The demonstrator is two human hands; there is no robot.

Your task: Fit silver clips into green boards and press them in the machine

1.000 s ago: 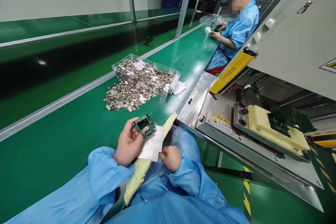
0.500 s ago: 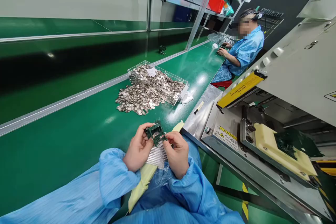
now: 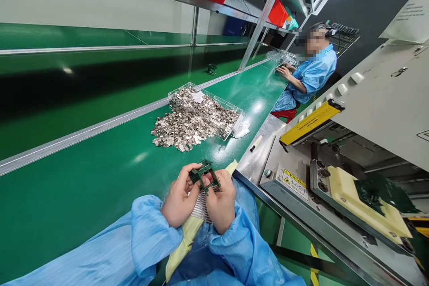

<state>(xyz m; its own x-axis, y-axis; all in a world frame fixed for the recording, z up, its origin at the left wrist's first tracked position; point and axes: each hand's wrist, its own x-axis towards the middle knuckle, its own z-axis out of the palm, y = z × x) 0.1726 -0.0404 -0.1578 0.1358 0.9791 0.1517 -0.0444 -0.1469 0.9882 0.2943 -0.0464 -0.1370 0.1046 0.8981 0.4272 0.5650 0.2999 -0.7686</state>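
Note:
My left hand and my right hand both grip a small dark green plastic socket frame, held up in front of me with its open square centre. Beneath my hands, a sheet of small metal strips in rows rests on a clear plastic bag, mostly hidden by my fingers. A pale yellow pad lies under it, across my blue sleeved lap.
A heap of small silvery metal pieces spills from a clear plastic tray on the green bench. To the right stands a press with a yellow guard and cream fixture block. A co-worker in blue sits further along.
My right hand has risen from the metal strip sheet and joined my left on the green frame. The frame has moved slightly right, and the view has tilted and shifted.

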